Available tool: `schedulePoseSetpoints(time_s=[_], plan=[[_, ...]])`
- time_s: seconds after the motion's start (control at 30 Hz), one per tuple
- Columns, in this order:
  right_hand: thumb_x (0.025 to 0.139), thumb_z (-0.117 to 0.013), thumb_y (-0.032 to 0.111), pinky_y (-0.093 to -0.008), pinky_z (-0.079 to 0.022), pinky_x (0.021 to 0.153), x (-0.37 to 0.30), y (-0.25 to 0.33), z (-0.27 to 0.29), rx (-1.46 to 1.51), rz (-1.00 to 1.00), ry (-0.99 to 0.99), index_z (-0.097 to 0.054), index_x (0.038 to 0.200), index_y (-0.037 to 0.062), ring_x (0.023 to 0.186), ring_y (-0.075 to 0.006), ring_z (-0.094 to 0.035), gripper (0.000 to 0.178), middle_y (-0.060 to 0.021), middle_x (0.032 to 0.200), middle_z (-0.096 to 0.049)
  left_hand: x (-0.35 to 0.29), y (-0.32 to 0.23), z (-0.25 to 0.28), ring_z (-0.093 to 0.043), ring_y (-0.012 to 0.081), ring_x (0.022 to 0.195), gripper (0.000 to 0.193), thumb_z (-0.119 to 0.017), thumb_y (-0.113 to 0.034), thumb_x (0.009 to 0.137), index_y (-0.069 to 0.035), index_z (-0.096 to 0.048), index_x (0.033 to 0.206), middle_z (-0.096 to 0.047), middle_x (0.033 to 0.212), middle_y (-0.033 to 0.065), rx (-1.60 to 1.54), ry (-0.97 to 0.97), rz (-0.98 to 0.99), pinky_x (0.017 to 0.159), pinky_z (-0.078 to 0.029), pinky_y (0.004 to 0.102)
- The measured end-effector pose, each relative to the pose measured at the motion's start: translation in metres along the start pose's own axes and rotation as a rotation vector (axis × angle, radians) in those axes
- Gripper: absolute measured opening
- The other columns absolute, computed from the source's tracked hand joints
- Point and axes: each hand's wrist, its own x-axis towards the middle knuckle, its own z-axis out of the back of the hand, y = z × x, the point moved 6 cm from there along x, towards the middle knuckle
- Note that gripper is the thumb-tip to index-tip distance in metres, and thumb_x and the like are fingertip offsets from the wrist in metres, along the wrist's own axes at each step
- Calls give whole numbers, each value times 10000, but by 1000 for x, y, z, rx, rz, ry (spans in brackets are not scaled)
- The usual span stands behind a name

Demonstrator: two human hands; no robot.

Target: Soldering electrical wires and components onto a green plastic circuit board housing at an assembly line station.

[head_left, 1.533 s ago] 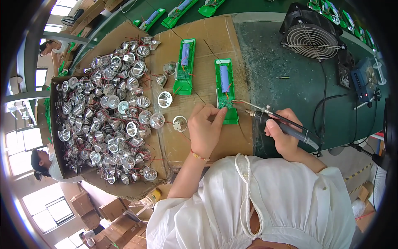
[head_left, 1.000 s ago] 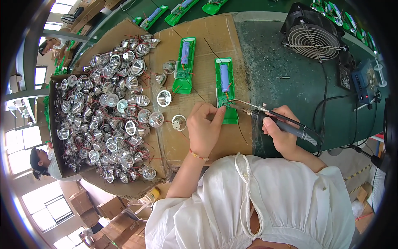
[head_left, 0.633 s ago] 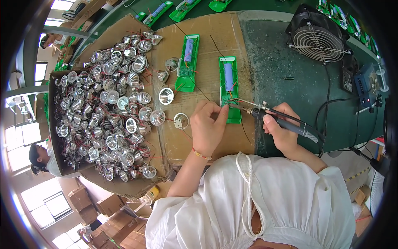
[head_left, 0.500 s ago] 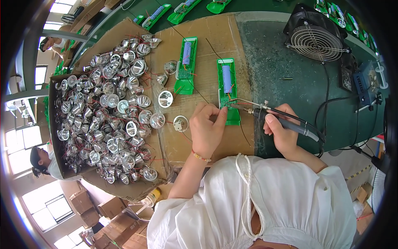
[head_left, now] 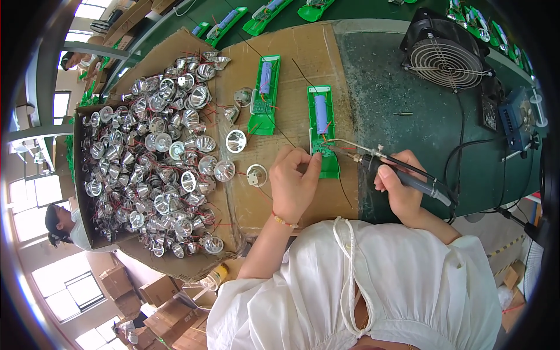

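My right hand point(head_left: 403, 185) grips a soldering iron point(head_left: 408, 178) with a thin metal feed tube along it. Its tip points left at the small circuit board point(head_left: 322, 150) inside a green plastic housing point(head_left: 331, 169); I cannot tell if it touches. A purple battery cell point(head_left: 321, 114) lies in the upper part of that housing, with red and dark wires by the board. At the housing's left edge, my left hand point(head_left: 293, 179) has its thumb and forefinger drawn together beside the board. What they pinch is hidden. Another green housing point(head_left: 261, 123) with a cell lies to the left.
A cardboard box point(head_left: 84, 169) heaped with silvery reflector cups point(head_left: 157, 140) fills the left side. A few loose cups point(head_left: 235, 141) lie on the cardboard sheet point(head_left: 291, 46). At the back right stands a black fan point(head_left: 446, 61), near a blue box-shaped unit point(head_left: 513, 119) and cables.
The whole view has shifted slightly down and right. Both hands and the soldering iron keep almost the same places at the green housing.
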Motion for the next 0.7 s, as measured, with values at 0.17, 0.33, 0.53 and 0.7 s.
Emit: schedulePoseSetpoints(time_s=[0.17, 0.33, 0.53, 0.7], plan=[[847, -617, 75, -237, -491, 530, 0, 8, 14, -4, 75, -22, -494, 884, -1, 598, -94, -562, 150, -81, 705, -586, 2, -2, -3, -546, 200, 543, 156, -678, -67, 778, 9, -581, 682, -522, 691, 96, 22, 5, -20, 507, -427, 295], [843, -624, 80, -232, -476, 518, 2, 10, 26, -21, 79, -69, -494, 871, 2, 579, -89, -555, 154, -76, 679, -584, -1, -3, 1, -596, 177, 610, 149, -684, -104, 784, 13, -600, 745, -578, 725, 96, -15, 13, 63, 566, -470, 278], [830, -640, 79, -221, -465, 510, 6, 4, 52, -17, 69, -162, -510, 845, 7, 560, -84, -558, 149, -67, 665, -592, 3, 5, 3, -617, 200, 498, 170, -652, -183, 776, -17, -655, 737, -624, 564, 90, 253, 331, 111, 514, -487, 298], [822, -655, 97, -206, -444, 499, 13, -7, 60, -33, 10, -227, -532, 828, 23, 558, -60, -550, 144, -39, 650, -596, 100, -54, -38, -611, 299, 522, 230, -561, -193, 778, -28, -635, 636, -603, 575, 149, 353, 353, -110, 518, -483, 379]])
